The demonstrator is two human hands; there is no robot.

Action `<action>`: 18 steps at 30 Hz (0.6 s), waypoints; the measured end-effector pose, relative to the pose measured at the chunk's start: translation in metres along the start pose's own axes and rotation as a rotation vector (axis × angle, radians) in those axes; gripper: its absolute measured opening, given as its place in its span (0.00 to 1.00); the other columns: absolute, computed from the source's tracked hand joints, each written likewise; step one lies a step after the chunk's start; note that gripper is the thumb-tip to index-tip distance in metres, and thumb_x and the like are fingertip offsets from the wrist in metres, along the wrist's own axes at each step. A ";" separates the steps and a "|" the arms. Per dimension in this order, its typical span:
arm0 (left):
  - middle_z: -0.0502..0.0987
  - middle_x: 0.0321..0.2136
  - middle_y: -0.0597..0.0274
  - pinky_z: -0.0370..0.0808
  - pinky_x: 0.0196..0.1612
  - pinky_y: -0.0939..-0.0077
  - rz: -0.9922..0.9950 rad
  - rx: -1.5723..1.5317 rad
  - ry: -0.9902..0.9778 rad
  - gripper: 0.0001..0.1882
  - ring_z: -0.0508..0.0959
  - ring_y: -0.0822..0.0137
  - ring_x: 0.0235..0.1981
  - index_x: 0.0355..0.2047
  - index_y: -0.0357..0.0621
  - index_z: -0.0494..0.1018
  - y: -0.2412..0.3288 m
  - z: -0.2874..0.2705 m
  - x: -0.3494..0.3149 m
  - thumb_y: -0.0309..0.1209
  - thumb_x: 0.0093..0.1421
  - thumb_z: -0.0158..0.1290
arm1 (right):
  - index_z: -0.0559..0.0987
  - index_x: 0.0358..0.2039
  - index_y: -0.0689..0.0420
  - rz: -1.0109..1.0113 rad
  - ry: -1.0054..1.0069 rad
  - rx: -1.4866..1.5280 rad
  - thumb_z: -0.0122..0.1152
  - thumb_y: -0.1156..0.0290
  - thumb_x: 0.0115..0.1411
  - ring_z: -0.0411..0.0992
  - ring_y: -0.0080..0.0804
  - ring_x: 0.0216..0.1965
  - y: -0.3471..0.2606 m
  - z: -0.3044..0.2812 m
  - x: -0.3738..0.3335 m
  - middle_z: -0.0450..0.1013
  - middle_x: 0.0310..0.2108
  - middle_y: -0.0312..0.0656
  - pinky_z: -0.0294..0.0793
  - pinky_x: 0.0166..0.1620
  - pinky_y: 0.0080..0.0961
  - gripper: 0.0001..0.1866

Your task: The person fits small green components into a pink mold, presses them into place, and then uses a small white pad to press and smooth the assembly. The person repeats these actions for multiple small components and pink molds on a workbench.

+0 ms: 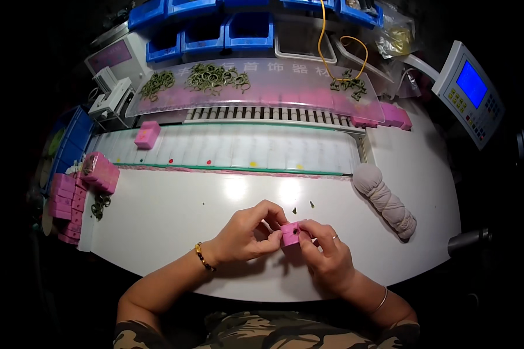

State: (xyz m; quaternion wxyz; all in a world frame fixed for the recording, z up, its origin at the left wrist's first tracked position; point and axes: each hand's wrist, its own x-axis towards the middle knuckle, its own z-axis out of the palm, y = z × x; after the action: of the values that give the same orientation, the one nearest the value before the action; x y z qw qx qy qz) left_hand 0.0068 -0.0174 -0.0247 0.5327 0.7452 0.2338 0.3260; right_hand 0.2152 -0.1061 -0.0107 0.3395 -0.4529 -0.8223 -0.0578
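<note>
A small pink rubber mould [289,237], block-shaped with a dark spot on its face, is held just above the near part of the white table. My left hand [244,234] is closed on its left side, thumb and fingertips pinching the edge. On the other side my right hand [330,259] also grips the block, thumb and forefinger beside the dark spot. Whatever else the fingertips may cover is hidden. Just beyond the hands lie two small dark green bits, one piece [294,210] nearer and another piece [312,204] a little farther right.
Green ring-shaped pieces [215,78] lie on a translucent shelf. Below it runs a glass-topped strip [227,148] with one pink block [148,135]. More pink blocks [64,200] are stacked left. A tied cloth roll [385,200] and a keypad display [470,93] stand right.
</note>
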 end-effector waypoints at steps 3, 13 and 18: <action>0.77 0.33 0.59 0.80 0.34 0.77 -0.056 -0.028 0.032 0.12 0.80 0.71 0.31 0.44 0.39 0.66 -0.004 0.004 -0.001 0.23 0.61 0.55 | 0.77 0.38 0.62 -0.028 -0.037 -0.010 0.63 0.82 0.51 0.76 0.38 0.36 -0.001 -0.003 0.000 0.73 0.49 0.48 0.79 0.30 0.26 0.12; 0.72 0.35 0.62 0.74 0.35 0.80 -0.017 -0.064 0.006 0.09 0.71 0.76 0.32 0.42 0.40 0.67 -0.006 0.010 0.006 0.17 0.63 0.41 | 0.74 0.33 0.57 -0.084 -0.044 -0.046 0.64 0.78 0.49 0.75 0.35 0.35 0.001 -0.002 0.001 0.75 0.49 0.45 0.76 0.27 0.25 0.11; 0.75 0.33 0.62 0.73 0.36 0.80 -0.247 -0.182 0.027 0.14 0.72 0.74 0.31 0.40 0.40 0.72 0.015 0.009 0.014 0.15 0.60 0.39 | 0.75 0.33 0.57 -0.097 -0.031 -0.028 0.64 0.78 0.48 0.76 0.35 0.33 0.006 -0.001 -0.006 0.76 0.44 0.44 0.76 0.27 0.25 0.11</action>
State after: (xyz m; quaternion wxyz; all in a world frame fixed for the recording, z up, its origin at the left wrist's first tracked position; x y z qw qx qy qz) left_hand 0.0230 -0.0181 -0.0096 0.6308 0.6550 0.3003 0.2879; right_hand 0.2227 -0.1067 -0.0150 0.3173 -0.4180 -0.8476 -0.0790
